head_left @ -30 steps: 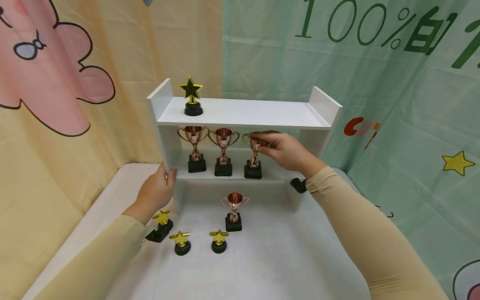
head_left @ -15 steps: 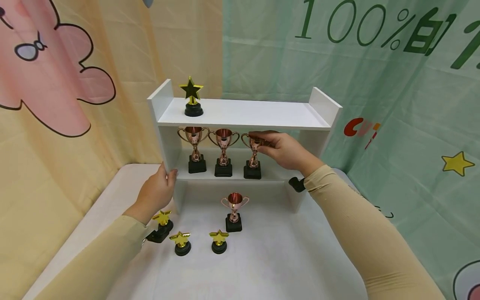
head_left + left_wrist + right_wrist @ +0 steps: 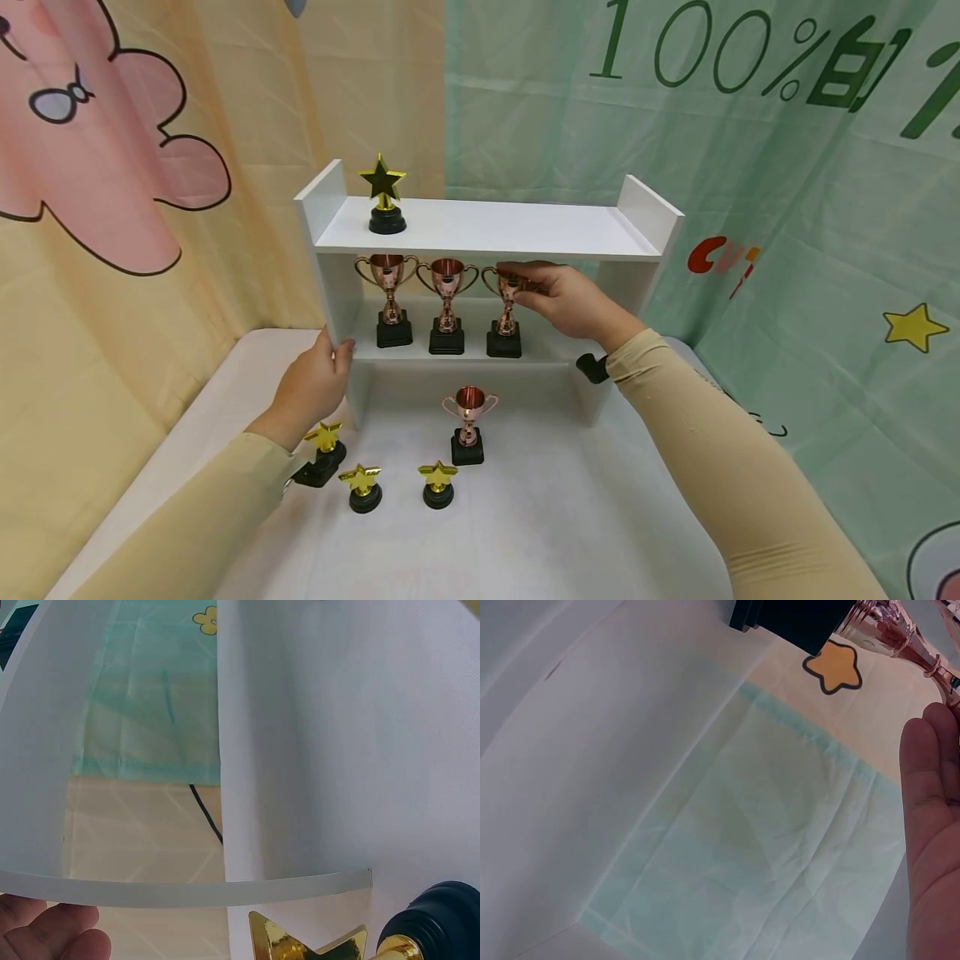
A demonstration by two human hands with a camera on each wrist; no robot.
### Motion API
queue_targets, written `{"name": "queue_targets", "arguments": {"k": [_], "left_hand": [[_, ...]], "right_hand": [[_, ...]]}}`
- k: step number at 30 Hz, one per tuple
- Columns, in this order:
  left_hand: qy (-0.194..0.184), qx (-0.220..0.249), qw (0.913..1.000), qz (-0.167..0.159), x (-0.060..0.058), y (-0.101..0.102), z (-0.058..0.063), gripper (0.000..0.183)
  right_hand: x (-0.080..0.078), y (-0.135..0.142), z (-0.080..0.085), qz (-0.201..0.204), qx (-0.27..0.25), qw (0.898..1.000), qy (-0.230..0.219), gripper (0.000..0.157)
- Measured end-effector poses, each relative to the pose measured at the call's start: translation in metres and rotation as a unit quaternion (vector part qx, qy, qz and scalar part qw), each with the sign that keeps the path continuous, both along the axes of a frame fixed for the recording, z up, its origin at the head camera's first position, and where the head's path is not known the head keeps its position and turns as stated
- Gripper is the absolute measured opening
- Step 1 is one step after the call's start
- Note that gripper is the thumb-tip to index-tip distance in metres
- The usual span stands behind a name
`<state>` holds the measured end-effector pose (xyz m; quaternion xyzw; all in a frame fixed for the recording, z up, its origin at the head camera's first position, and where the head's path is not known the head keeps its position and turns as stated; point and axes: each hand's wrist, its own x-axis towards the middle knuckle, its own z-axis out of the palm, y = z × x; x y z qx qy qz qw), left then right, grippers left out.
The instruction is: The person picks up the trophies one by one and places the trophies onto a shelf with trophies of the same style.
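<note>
On the middle tier of a white shelf (image 3: 487, 227), my right hand (image 3: 566, 304) holds a rose-gold trophy cup (image 3: 504, 340) by its bowl, thumb in front and fingers over the top. Its black base is upright, close over the tier board. Two matching trophy cups stand to its left, the nearer one (image 3: 447, 337) and the far-left one (image 3: 393, 329). In the right wrist view the held cup's stem (image 3: 889, 630) shows beyond my fingers (image 3: 922, 754). My left hand (image 3: 311, 383) grips the shelf's left side panel; its fingertips (image 3: 64, 930) show at the panel edge.
A gold star trophy (image 3: 386, 212) stands at the left of the top tier. On the white table (image 3: 540, 517), in front of the shelf, are another rose-gold cup (image 3: 468, 442) and several star trophies, including one (image 3: 438, 490). Printed curtains (image 3: 787, 183) hang behind.
My right hand and the trophy cup in it have shifted very slightly left along the middle tier. My left hand keeps its grip on the side panel.
</note>
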<state>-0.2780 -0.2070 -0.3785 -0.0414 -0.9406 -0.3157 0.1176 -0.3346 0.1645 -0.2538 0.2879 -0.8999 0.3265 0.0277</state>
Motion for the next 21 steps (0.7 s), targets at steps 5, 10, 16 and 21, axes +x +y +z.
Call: {"name": "queue_targets", "arguments": {"k": [5,10,16,21], "left_hand": [[0.005,-0.004,1.0000,-0.001,-0.0016,-0.0011,-0.0017,0.066],[0.004,-0.004,1.0000,-0.001,-0.0018,-0.0010,-0.0013,0.066],[0.003,-0.002,1.0000,-0.002,-0.0011,-0.0008,-0.0011,0.067],[0.008,-0.004,1.0000,-0.001,-0.0015,-0.0009,-0.0020,0.066]], "right_hand": [[-0.0027,-0.0008,-0.0007,-0.003,-0.001,1.000,0.006,0.048],[-0.0043,-0.0009,-0.0013,-0.005,-0.003,1.000,0.006,0.048],[-0.0039,-0.0011,-0.0012,-0.006,0.002,1.000,0.008,0.048],[-0.0042,-0.0009,-0.0017,-0.001,0.004,1.000,0.009,0.048]]}}
